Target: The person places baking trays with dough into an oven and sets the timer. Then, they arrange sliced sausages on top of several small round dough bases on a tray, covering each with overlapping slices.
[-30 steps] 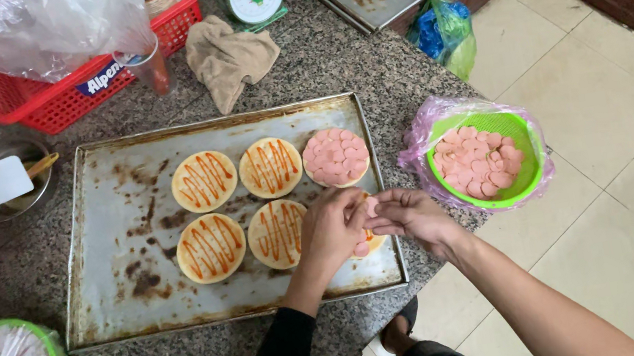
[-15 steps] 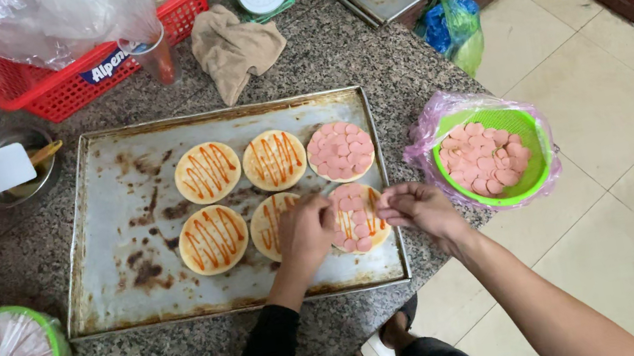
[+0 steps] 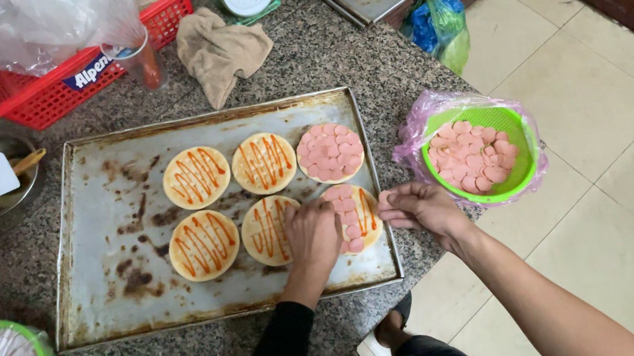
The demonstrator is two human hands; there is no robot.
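On the baking tray [image 3: 92, 267] at 5 o'clock, the left hand [image 3: 312, 234] presses loose fingers onto the half-covered round base [image 3: 353, 216], while the right hand [image 3: 416, 206] seems lightly clenched, perhaps around pink sausage slices, best laid edge-to-edge.

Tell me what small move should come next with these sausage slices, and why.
Probably the right hand should reach to the green bowl for more sausage slices: the bottom-right dough round under the left hand looks only partly covered, sauce showing.
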